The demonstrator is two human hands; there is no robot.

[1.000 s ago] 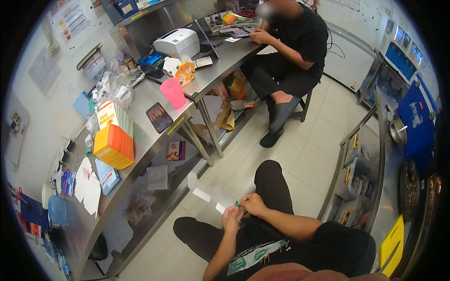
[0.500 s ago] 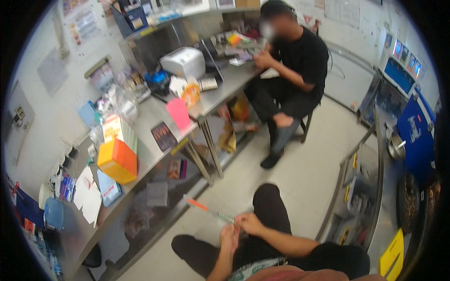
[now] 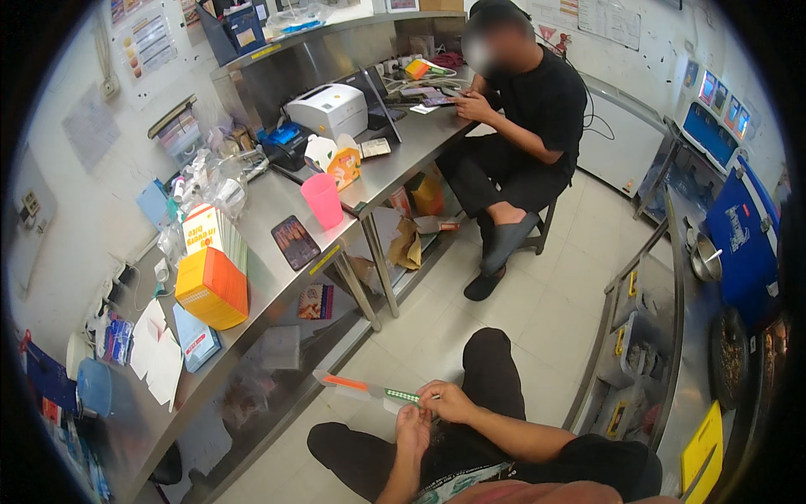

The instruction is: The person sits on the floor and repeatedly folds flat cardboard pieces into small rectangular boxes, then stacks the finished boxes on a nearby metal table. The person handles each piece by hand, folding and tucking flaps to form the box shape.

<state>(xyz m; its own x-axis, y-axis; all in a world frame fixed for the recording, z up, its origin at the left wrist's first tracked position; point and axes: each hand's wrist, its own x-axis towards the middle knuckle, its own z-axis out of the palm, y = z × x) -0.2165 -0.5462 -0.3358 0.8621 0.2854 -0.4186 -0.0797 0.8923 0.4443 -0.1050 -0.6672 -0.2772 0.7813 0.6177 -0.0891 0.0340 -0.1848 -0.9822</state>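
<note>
Above my lap, both hands grip one end of a long, thin folded card piece [image 3: 375,390] with an orange strip and a green patterned strip. It points away toward the left, seen nearly edge-on. My left hand [image 3: 412,431] pinches its near end from below, fingers closed. My right hand [image 3: 451,402] has its fingers closed on the same end, beside the green strip. The two hands touch or nearly touch. Small details between the fingertips are hidden.
Left, a steel table [image 3: 267,284] bears an orange-and-white card stack [image 3: 213,286], a pink cup [image 3: 322,202], a phone [image 3: 295,243], a food carton [image 3: 343,166] and a printer [image 3: 329,112]. A seated person [image 3: 537,109] holds a phone. Right stand a steel counter [image 3: 684,336] and blue cooler [image 3: 743,239].
The card piece's far end has swung slightly left and down, and more of its pale face shows. My hands stay together at its near end with little movement.
</note>
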